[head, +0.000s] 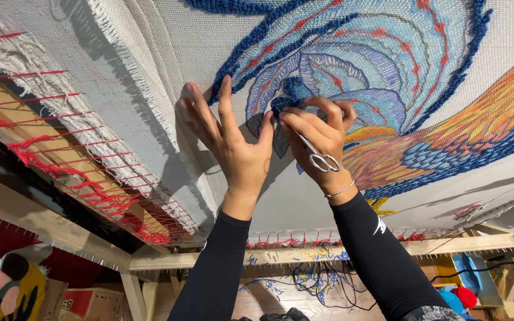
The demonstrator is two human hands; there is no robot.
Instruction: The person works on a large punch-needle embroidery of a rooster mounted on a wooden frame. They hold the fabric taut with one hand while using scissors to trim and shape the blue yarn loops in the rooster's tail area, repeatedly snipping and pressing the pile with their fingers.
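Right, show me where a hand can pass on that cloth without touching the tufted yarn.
Bare grey backing cloth lies left of the left hand, up to the frayed edge and red lacing. Another bare strip runs below both wrists to the wooden frame bar. Around the right hand and its scissors, blue tufting crowds in.

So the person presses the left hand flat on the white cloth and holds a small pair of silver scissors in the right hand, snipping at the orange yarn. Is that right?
Nearly. The head view shows the right hand working its scissors at the dark blue tufted yarn, not the orange yarn, which lies off to the side. The rest holds: the left hand lies flat on the white cloth, and the scissors are small and silver.
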